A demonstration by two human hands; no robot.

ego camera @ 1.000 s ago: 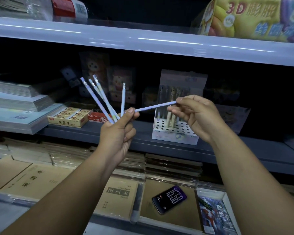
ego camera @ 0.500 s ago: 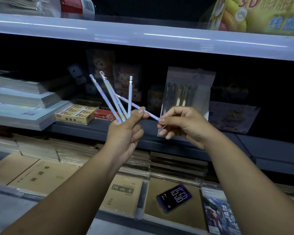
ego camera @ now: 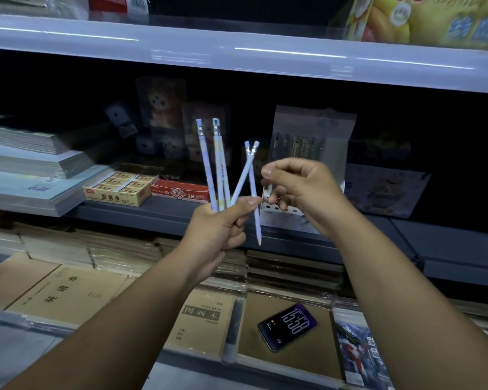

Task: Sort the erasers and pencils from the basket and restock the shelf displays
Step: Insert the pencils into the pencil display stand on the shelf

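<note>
pencils (ego camera: 207, 164) in left hand (ego camera: 217, 230)

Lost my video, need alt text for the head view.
A left hand grips a fan of pale pencils, eraser ends up, before a dim shelf; the right hand curls close beside them. A phone lies on notebooks below.

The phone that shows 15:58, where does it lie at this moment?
In the head view, the phone lies low and right of centre, screen up on a brown notebook, just left of a blue-covered book.
</note>
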